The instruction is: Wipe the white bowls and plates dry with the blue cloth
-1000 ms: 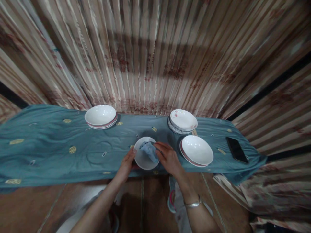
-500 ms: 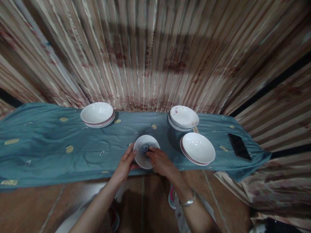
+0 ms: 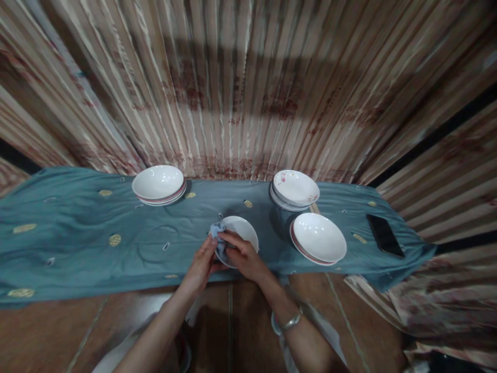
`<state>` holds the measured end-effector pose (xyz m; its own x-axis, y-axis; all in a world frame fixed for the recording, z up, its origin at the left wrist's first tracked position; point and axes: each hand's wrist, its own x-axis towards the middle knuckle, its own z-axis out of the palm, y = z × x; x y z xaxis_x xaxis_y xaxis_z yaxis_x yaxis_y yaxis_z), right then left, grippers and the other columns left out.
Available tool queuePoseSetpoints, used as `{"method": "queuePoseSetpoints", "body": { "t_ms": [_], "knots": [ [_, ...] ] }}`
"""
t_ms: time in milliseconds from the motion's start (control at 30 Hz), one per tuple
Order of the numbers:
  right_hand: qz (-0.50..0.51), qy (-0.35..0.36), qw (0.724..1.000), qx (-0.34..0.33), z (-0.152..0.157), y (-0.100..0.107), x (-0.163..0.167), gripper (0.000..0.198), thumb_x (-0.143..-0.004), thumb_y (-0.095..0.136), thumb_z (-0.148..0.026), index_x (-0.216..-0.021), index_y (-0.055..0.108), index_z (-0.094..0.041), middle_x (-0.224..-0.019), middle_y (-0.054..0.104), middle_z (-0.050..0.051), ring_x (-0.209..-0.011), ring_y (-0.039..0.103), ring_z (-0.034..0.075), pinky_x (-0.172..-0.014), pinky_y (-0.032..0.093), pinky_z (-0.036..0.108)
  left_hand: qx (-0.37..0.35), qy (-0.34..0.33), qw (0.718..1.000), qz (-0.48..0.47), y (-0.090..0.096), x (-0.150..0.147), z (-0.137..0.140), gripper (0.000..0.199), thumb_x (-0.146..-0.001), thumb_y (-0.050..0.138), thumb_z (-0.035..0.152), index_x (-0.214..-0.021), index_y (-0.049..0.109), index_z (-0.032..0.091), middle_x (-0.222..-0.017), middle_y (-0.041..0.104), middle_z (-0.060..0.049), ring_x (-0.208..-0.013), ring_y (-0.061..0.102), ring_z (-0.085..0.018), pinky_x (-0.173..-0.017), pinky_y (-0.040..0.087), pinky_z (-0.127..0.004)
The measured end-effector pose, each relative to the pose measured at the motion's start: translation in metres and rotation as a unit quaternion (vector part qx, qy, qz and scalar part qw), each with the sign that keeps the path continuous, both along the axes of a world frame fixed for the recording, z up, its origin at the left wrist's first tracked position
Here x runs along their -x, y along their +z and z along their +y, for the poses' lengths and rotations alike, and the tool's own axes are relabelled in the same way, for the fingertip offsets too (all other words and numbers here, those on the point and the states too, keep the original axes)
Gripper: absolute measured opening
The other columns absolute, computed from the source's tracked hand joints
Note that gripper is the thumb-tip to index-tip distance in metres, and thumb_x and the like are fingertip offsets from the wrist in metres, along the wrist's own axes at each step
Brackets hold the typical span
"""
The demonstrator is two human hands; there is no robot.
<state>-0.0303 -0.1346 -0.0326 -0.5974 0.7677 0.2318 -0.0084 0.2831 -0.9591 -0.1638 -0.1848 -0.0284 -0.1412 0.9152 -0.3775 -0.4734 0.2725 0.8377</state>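
A small white bowl [image 3: 246, 229] is held above the front edge of the cloth-covered table. My left hand [image 3: 202, 261] grips its left side, with the thumb at the rim and fingers partly hidden below. My right hand [image 3: 243, 255] is closed on a crumpled light-blue cloth [image 3: 218, 229], pressing it against the bowl's upper left rim. Part of the bowl's inside is covered by my right hand. Right of my hands stand white bowls [image 3: 319, 237] with a reddish outer band, one stacked in another.
A stack of flower-patterned plates [image 3: 296, 187] stands at the back right, with pale sticks [image 3: 314, 208] beside it. More stacked white bowls [image 3: 159, 182] are at the back left. A black phone [image 3: 384, 235] lies at the right. Behind the teal tablecloth [image 3: 85, 228] hangs a pleated curtain [image 3: 233, 103].
My right hand has moved the cloth from the middle of the bowl to its upper left rim. My left hand keeps its hold on the bowl.
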Motion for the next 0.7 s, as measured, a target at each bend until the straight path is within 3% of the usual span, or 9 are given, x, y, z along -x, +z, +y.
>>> {"method": "queuePoseSetpoints", "body": {
  "t_ms": [167,300,433,567,700],
  "knots": [
    [-0.086,-0.058,0.989,-0.108,0.002,-0.004,0.005,0.056,-0.086,0.039,-0.008,-0.14,0.044,-0.022,-0.152,0.035,0.004,-0.141,0.03,0.016,-0.118,0.023,0.036,0.003,0.002,1.0,0.002,0.0,-0.001,-0.001,0.07,-0.072,0.072,0.049,-0.135,0.051,0.028,-0.132,0.059,-0.009,-0.103,0.064,-0.027,-0.064,0.057,-0.029],
    [-0.201,-0.096,0.958,-0.183,0.009,-0.003,-0.002,0.061,-0.085,0.037,-0.003,-0.145,0.035,-0.016,-0.156,0.023,0.01,-0.144,0.023,0.02,-0.117,0.026,0.038,0.003,0.002,1.0,-0.001,-0.004,-0.001,-0.001,0.072,-0.072,0.072,0.048,-0.137,0.049,0.029,-0.139,0.054,-0.009,-0.112,0.06,-0.031,-0.067,0.058,-0.033],
    [-0.351,-0.115,0.903,-0.22,0.016,0.005,-0.012,0.058,-0.082,0.039,0.001,-0.14,0.042,-0.006,-0.151,0.03,0.021,-0.14,0.031,0.028,-0.113,0.032,0.042,0.017,0.017,1.0,-0.007,-0.007,-0.001,-0.001,0.077,-0.068,0.075,0.049,-0.137,0.05,0.027,-0.138,0.055,-0.011,-0.112,0.06,-0.033,-0.068,0.059,-0.034],
    [-0.461,-0.131,0.847,-0.232,0.012,0.013,-0.02,0.047,-0.086,0.038,-0.003,-0.129,0.054,-0.01,-0.145,0.039,0.021,-0.127,0.045,0.031,-0.103,0.041,0.048,0.017,0.018,1.0,-0.002,-0.001,-0.002,-0.002,0.079,-0.067,0.076,0.048,-0.138,0.05,0.026,-0.132,0.059,-0.012,-0.11,0.061,-0.033,-0.068,0.059,-0.035],
    [-0.495,-0.116,0.832,-0.222,0.005,0.017,-0.028,0.034,-0.088,0.042,-0.008,-0.113,0.064,-0.014,-0.13,0.054,0.017,-0.116,0.052,0.028,-0.096,0.045,0.045,0.016,0.022,1.0,0.01,0.003,-0.004,-0.002,0.081,-0.066,0.076,0.05,-0.137,0.05,0.023,-0.128,0.063,-0.013,-0.107,0.062,-0.032,-0.067,0.058,-0.033]
  ]
}}
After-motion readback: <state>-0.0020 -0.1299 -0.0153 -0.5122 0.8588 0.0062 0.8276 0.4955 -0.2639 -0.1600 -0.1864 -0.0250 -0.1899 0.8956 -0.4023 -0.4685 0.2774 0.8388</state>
